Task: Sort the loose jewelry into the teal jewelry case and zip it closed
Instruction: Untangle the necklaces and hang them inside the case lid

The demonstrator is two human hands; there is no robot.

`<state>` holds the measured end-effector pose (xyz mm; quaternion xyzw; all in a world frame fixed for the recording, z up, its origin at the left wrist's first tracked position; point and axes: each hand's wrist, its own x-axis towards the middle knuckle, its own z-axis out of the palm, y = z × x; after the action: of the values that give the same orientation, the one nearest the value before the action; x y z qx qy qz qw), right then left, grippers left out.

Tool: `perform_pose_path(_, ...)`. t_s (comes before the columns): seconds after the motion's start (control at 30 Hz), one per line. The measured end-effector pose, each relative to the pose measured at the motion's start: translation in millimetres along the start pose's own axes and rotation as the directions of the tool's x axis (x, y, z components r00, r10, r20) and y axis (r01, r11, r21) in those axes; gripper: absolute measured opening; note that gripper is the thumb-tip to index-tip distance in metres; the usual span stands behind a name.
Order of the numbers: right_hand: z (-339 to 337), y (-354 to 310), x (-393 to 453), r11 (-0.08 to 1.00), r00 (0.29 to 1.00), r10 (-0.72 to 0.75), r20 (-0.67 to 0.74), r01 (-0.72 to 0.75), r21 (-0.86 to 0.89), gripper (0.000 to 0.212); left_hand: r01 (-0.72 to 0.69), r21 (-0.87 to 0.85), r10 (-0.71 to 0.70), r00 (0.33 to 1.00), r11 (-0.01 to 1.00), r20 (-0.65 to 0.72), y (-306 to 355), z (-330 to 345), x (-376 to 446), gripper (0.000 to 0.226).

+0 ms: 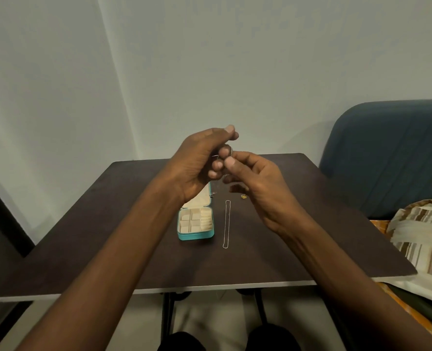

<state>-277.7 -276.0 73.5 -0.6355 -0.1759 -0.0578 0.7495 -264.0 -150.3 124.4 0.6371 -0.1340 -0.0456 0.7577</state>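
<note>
Head view: left grip point(199, 160) and right grip point(255, 178) raised mid-counter point(83, 236), pinching one small blurred piece point(227, 151); case point(195, 224) open below, chain point(227, 224) just right, gold bit point(243, 196) farther back.

Teal jewelry case point(195, 224) lies open; thin chain point(227, 224) stretched straight just beside it.

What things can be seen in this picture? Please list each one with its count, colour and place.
jewelry case: one, teal with cream lining, open, table centre
chain: one, silver, laid straight on the table to the right of the case
small piece: one, gold, table, beyond the chain
table: one, dark brown
sofa: one, dark blue, right
striped cloth: one, beige and brown, right
left hand: raised, fingers pinched on something small
right hand: raised, meeting the left
</note>
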Motion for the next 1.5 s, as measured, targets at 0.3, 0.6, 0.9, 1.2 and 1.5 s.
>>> perform_pose_path(0.3,-2.9,-9.5,4.8,0.980,0.994,-0.091,-0.053,0.080,-0.182,0.012,-0.150,0.147,0.158,0.986,0.978,-0.047,-16.3,-6.8,-5.7,0.016)
perform_pose_path(0.6,-8.7,-37.2,19.3,0.992,0.999,0.000,-0.053,-0.007,-0.125,0.015,-0.203,-0.142,0.179,0.969,0.969,-0.168,-59.7,0.1,-13.1,0.013)
perform_pose_path(0.9,-8.6,-31.7,30.0,0.971,0.969,0.231,0.091,-0.235,0.042,0.015,-0.106,-0.383,0.050,0.987,0.918,-0.153,-73.6,-3.8,-11.4,0.016)
perform_pose_path(1.2,-5.3,-26.3,34.4,0.975,0.963,0.220,0.155,-0.214,-0.055,0.008,-0.121,-0.444,0.038,0.981,0.888,-0.191,-76.5,-19.2,-7.7,0.004)
perform_pose_path(1.5,-4.7,-20.1,40.4,0.983,0.966,0.178,0.186,-0.168,-0.067,0.007,-0.181,-0.307,0.125,0.973,0.934,-0.193,-91.1,-22.6,-8.2,0.027)
